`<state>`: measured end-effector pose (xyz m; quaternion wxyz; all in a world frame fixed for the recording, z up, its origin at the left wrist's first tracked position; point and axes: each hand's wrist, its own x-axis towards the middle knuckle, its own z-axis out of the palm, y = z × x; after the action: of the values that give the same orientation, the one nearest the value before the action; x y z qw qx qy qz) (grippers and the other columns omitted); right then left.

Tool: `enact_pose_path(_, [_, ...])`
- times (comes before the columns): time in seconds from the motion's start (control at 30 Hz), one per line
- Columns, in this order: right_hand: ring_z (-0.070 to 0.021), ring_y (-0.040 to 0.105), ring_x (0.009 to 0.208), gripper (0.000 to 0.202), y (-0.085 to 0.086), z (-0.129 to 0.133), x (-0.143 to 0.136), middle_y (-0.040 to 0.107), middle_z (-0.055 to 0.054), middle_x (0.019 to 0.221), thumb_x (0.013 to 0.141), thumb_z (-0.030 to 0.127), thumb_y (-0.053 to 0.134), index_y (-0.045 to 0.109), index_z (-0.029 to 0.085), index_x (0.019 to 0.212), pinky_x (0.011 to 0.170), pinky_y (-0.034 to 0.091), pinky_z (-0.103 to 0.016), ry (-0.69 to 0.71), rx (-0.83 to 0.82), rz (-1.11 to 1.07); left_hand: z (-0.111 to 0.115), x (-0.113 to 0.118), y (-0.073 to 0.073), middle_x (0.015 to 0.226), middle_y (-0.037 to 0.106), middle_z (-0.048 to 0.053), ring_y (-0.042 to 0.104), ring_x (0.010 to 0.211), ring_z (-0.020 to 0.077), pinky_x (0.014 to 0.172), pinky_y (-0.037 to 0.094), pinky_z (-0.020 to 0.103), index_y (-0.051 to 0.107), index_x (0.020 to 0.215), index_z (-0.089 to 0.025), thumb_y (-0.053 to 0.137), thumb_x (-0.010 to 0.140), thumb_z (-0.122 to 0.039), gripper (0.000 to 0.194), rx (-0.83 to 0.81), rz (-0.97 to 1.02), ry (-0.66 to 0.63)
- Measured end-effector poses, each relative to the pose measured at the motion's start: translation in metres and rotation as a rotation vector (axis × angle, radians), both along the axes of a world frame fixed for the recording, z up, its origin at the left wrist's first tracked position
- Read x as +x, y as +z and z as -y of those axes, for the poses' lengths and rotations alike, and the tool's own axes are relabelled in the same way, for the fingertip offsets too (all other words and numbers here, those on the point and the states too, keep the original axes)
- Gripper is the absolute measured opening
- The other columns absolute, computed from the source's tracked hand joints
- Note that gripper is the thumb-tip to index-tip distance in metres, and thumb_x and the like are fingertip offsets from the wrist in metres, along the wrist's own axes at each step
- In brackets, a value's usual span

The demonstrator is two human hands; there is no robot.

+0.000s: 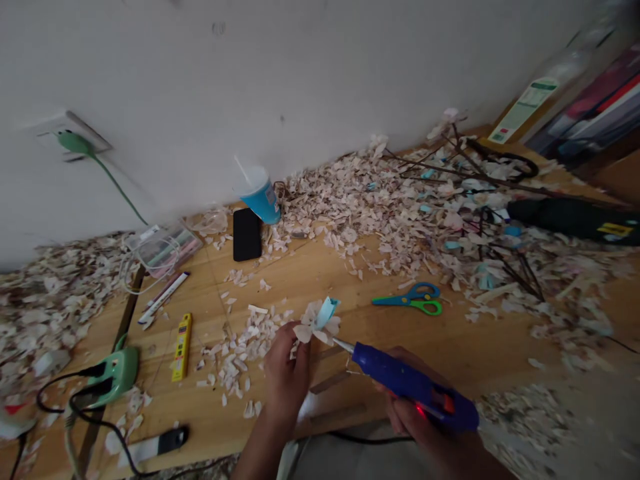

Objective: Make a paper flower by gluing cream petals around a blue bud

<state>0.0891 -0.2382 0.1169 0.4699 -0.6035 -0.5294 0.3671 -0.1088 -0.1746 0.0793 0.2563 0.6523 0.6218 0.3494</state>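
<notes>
Between the fingers of my left hand (pixel 289 365) is a pale petal flower (pixel 304 332) with a rolled light-blue piece (pixel 327 312) standing up at its centre. My right hand (pixel 413 407) is wrapped round a blue glue gun (pixel 410 380), with a small red light glowing near its orange-red part. The gun's metal nozzle points left, close to the flower's lower right petals; whether it touches them I cannot tell. Blue and green scissors (pixel 410 300) lie on the wooden table (pixel 310 267) beyond the glue gun.
Loose petals (pixel 340 193) cover the table's back and right, with twigs (pixel 475 175) among them. A blue cup (pixel 263 200) and black phone (pixel 247 235) stand near the wall. To the left are a yellow cutter (pixel 182 347) and a green power strip (pixel 117 375) with cables.
</notes>
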Motion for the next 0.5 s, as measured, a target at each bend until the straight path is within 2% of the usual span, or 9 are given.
enact_pose_path(0.1, [-0.0216,0.066,0.063,0.017,0.003,-0.005,0.003,0.063,-0.002,0.074,0.088,0.04,0.051,0.062,0.029,0.08,0.059,0.055,-0.033,0.028,-0.018,-0.138,0.0,-0.001,0.0,0.093,0.076,0.008,0.071,0.085,0.0223,0.077,0.055,0.031,0.072,0.089,-0.021,0.054,0.092,-0.025,0.019,-0.008,0.017,-0.003])
enact_pose_path(0.17, [-0.0219,0.067,0.072,0.01,0.003,-0.006,0.006,0.064,-0.002,0.08,0.086,0.033,0.055,0.064,0.03,0.086,0.066,0.055,-0.033,0.048,0.012,-0.123,0.0,0.0,-0.001,0.092,0.076,0.008,0.071,0.085,0.0223,0.076,0.055,0.03,0.073,0.089,-0.021,0.055,0.091,-0.026,0.018,-0.014,0.036,-0.013])
enact_pose_path(0.27, [-0.0216,0.067,0.079,0.011,-0.001,-0.004,0.009,0.067,-0.003,0.091,0.085,0.031,0.06,0.066,0.029,0.093,0.071,0.055,-0.032,0.084,0.045,-0.027,0.0,0.001,-0.002,0.089,0.075,0.006,0.07,0.082,0.0212,0.075,0.054,0.029,0.073,0.089,-0.022,0.055,0.092,-0.024,0.018,-0.015,0.066,-0.039])
enact_pose_path(0.5, [-0.0188,0.069,0.076,0.012,-0.01,-0.002,0.012,0.068,-0.004,0.089,0.086,0.033,0.059,0.066,0.026,0.092,0.066,0.055,-0.028,0.148,0.092,0.101,0.005,-0.001,-0.005,0.096,0.076,0.007,0.07,0.086,0.0222,0.077,0.054,0.03,0.075,0.095,-0.023,0.055,0.092,-0.022,0.02,-0.014,0.104,-0.063])
